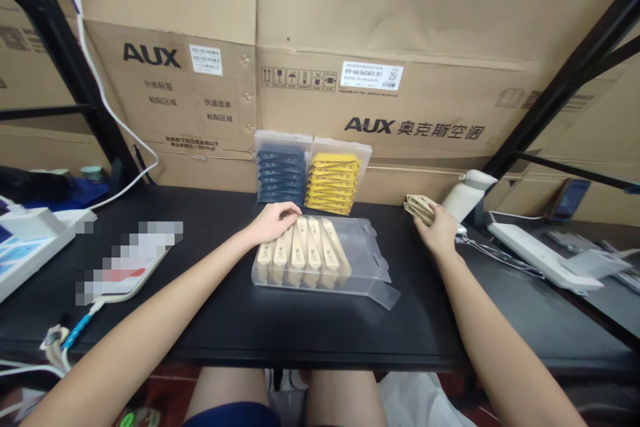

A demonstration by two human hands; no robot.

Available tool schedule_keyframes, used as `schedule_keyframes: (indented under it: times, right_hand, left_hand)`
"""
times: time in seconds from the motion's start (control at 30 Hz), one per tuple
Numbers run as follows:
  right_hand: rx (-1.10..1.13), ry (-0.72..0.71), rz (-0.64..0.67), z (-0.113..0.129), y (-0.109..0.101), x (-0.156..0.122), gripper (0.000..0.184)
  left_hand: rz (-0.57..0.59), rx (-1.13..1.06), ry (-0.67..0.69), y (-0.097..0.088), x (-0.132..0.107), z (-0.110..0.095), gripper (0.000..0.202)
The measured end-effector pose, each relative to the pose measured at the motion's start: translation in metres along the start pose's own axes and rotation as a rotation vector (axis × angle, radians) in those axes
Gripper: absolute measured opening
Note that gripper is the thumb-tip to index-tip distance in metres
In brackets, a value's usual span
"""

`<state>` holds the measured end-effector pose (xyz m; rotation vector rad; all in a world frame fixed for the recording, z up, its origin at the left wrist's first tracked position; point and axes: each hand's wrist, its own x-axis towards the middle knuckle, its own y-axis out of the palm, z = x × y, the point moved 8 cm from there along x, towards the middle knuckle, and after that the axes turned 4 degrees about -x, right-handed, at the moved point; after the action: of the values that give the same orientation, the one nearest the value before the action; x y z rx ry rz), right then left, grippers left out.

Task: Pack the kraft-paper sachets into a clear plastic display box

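Observation:
A clear plastic box (364, 257) lies on the black table, its flaps open to the right. Inside, several beige folded paper packets (305, 250) with dark print stand in a slanted row toward the left. My left hand (278, 220) rests at the far left edge of this box, its fingers curled over it. To the right and apart from the box, my right hand (439, 228) grips a small stack of beige packets (420, 209) in front of a white bottle. Its fingertips are partly hidden.
Behind the box stand clear cases of blue packets (281, 173) and yellow packets (333, 181), against cardboard (425, 100). The white bottle (469, 195) leans at the right, near a power strip (543, 257). A phone (135, 267) with a cable lies left; another power strip (35, 247) is beyond it.

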<state>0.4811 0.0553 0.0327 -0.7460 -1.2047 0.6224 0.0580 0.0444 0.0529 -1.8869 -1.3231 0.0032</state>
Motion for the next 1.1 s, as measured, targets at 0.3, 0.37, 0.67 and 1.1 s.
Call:
schedule_keyframes:
  times: [0.3, 0.37, 0.67, 1.1]
  right_hand:
    - [-0.048, 0.101, 0.026, -0.006, -0.002, -0.002, 0.050]
    - [-0.104, 0.088, 0.034, -0.005, -0.003, -0.003, 0.045]
    - [-0.176, 0.171, 0.090, -0.019, -0.002, -0.008, 0.045]
    - [-0.132, 0.214, 0.137, -0.023, -0.001, -0.008, 0.038]
  left_hand:
    - [-0.005, -0.009, -0.003, 0.000, 0.000, 0.000, 0.021]
    - [-0.001, -0.007, -0.002, 0.000, 0.000, 0.000, 0.022]
    - [-0.003, -0.010, -0.006, -0.001, 0.000, -0.001, 0.021]
    - [0.004, -0.013, -0.010, 0.000, 0.000, 0.000, 0.021]
